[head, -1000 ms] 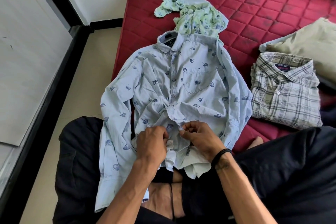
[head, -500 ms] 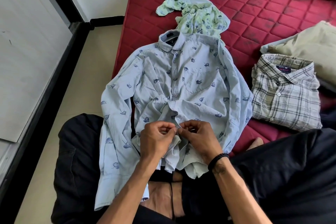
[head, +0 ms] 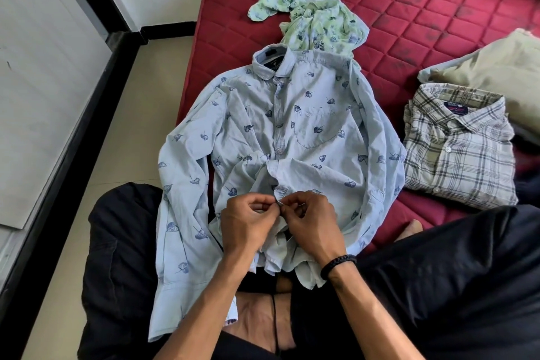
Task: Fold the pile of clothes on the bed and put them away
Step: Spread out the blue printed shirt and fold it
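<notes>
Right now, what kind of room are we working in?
Most likely a bedroom in a home. A red quilted mattress lies low beside the tiled floor, pillows rest at its right side, and shirts are spread out on it, one plaid shirt already folded.

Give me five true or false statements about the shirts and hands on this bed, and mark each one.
1. Both hands, left hand and right hand, pinch the blue shirt at its front placket. True.
2. The plaid shirt lies crumpled and unfolded. False: it is folded.
3. The green garment lies beyond the blue shirt's collar. True.
4. The wristband is on the left wrist. False: the right.
5. The mattress is blue. False: red.
</notes>
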Action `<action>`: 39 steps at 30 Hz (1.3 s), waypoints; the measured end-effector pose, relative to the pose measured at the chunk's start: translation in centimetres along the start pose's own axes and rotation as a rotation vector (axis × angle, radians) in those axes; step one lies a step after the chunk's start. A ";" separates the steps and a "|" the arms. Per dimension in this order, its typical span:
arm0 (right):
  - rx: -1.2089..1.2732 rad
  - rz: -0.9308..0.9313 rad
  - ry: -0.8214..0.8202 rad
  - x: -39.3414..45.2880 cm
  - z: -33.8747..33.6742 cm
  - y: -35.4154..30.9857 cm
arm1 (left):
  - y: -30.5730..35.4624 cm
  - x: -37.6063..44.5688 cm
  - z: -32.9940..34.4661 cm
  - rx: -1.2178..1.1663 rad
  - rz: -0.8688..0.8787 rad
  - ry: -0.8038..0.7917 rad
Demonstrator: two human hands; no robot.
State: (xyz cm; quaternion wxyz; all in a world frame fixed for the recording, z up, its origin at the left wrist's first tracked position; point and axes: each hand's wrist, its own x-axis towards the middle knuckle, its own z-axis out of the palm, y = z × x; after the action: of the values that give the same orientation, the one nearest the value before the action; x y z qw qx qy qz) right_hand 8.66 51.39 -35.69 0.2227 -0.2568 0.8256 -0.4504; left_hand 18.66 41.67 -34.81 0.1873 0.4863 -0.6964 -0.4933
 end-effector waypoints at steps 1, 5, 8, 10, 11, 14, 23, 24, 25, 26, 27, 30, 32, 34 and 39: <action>0.007 0.005 -0.004 0.0 0.0 0.0 | -0.2 0.1 0.0 -0.049 -0.037 -0.015; 0.207 0.091 -0.106 0.3 -0.1 0.6 | -0.4 0.3 0.0 -0.186 -0.132 -0.070; 0.415 0.195 -0.225 0.4 -0.5 0.8 | -0.2 0.4 -0.1 -0.283 -0.179 -0.085; 0.609 0.294 -0.281 0.4 -0.8 0.8 | -0.3 0.5 -0.1 -0.309 -0.197 -0.088; 0.681 0.329 -0.286 0.4 -0.8 0.7 | -0.4 0.5 -0.1 -0.308 -0.201 -0.094; 0.644 0.321 -0.226 0.3 -0.6 0.8 | -0.8 0.5 0.1 -0.278 -0.192 -0.109; 0.375 0.143 -0.103 0.0 -0.3 0.7 | -0.9 0.5 0.1 -0.268 -0.129 -0.096; 0.377 0.144 -0.100 0.0 -0.2 0.8 | -0.9 0.5 0.2 -0.260 -0.116 -0.077; 0.377 0.146 -0.095 0.0 -0.2 0.8 | -0.7 0.5 0.2 -0.255 -0.100 -0.065; 0.371 0.144 -0.090 0.0 -0.2 0.8 | -0.6 0.4 0.3 -0.250 -0.084 -0.055; 0.356 0.138 -0.084 0.1 -0.2 0.7 | -0.6 0.4 0.3 -0.244 -0.069 -0.048; 0.209 0.029 -0.035 0.0 0.0 0.6 | -0.8 0.6 0.2 -0.222 -0.022 -0.050; 0.061 -0.119 0.008 -0.1 0.0 0.4 | -1.2 0.9 0.1 -0.235 -0.003 -0.066; 0.002 -0.234 -0.003 -0.1 -0.2 0.2 | -1.4 1.1 -0.1 -0.247 0.007 -0.078; -0.197 -0.360 0.037 0.1 -0.1 0.6 | -1.2 1.2 0.0 -0.192 0.093 -0.128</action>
State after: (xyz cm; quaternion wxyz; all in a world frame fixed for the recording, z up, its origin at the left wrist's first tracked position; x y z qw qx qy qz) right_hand 8.36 51.69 -36.14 0.0969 -0.4125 0.8104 -0.4045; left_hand 18.74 40.59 -36.11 0.2110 0.4006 -0.6784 -0.5786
